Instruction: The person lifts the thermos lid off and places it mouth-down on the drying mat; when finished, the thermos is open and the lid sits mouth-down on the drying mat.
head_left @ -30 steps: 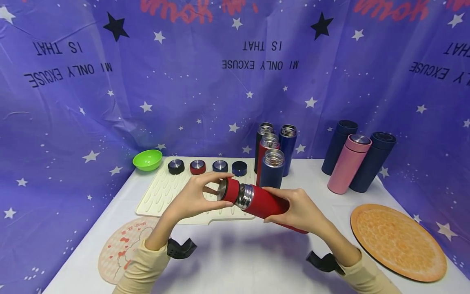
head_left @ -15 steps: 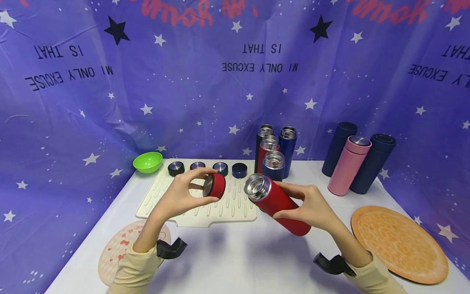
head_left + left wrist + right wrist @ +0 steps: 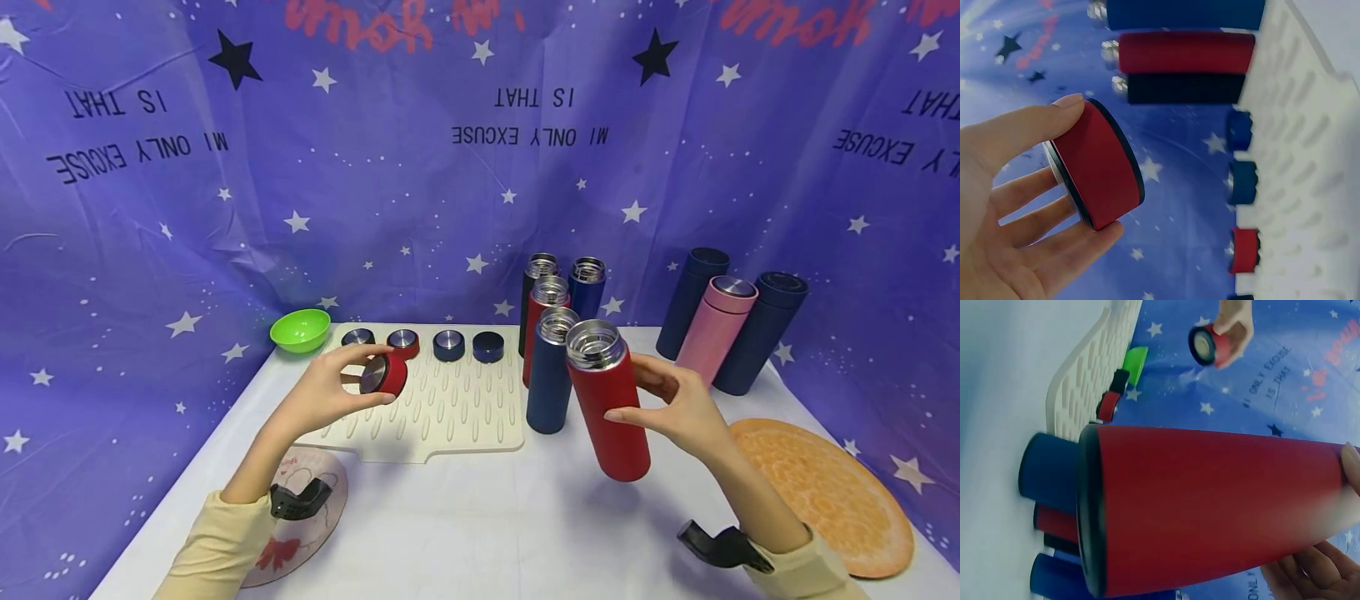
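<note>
My left hand pinches a red thermos lid with a metal top between thumb and fingers, over the cream drying mat. The same lid shows its red band and dark rims in the left wrist view. In my right hand is an uncapped red thermos bottle, tilted slightly, its steel mouth upward. Its dark base is above the table in the right wrist view, where the red bottle fills the middle. Just left of it stands an open blue bottle.
Several lids, including a blue lid, line the mat's back. Behind the blue bottle stand more open bottles, among them a red one. A green bowl sits back left. Capped bottles, including a pink one, stand right, near an orange round mat.
The lid has come away from the red bottle. My left hand has carried it left over the mat; my right hand has moved the bottle right and turned it more upright.
</note>
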{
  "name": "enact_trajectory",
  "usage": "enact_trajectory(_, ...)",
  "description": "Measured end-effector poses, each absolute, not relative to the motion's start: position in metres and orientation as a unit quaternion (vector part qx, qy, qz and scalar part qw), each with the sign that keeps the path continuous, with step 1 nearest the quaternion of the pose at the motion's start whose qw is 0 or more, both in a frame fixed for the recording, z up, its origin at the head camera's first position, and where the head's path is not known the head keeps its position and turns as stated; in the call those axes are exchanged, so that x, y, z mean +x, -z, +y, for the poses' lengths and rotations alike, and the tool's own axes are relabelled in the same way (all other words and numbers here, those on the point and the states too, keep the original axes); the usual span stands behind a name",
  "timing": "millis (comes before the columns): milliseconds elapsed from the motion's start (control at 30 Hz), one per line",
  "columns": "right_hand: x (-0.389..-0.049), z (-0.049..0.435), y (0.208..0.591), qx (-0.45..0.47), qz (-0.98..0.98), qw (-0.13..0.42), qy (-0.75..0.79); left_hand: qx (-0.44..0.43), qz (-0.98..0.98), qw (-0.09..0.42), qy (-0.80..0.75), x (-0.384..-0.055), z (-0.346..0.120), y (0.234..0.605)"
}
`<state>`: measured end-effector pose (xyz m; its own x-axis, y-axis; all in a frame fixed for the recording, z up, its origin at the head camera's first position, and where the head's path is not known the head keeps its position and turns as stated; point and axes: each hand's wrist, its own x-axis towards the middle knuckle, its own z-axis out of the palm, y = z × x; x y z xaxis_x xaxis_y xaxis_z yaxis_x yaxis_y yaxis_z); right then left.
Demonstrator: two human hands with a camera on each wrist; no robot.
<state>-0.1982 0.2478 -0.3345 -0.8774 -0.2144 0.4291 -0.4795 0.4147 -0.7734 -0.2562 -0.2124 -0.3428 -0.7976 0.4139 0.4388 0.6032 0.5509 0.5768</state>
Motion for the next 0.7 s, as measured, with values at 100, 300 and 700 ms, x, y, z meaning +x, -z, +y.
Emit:
enact_trajectory(100, -0.201, 0.255, 0.332, 0.194, -0.836, 0.140, -0.494, -0.280, -0.883, 0.115, 0.360, -0.262, -0.221, 0.347)
enact_trajectory(300, -0.213, 0.268, 0.332, 0.142, -0.837, 0.145, -0.508, -0.268, -0.898, 0.110, 0.330, -0.277, -0.236, 0.356)
enact_trajectory(700, -0.255, 0.276, 0.351, 0.043, -0.837, 0.154, -0.523, -0.203, -0.928, 0.111, 0.292, -0.307, -0.263, 0.376)
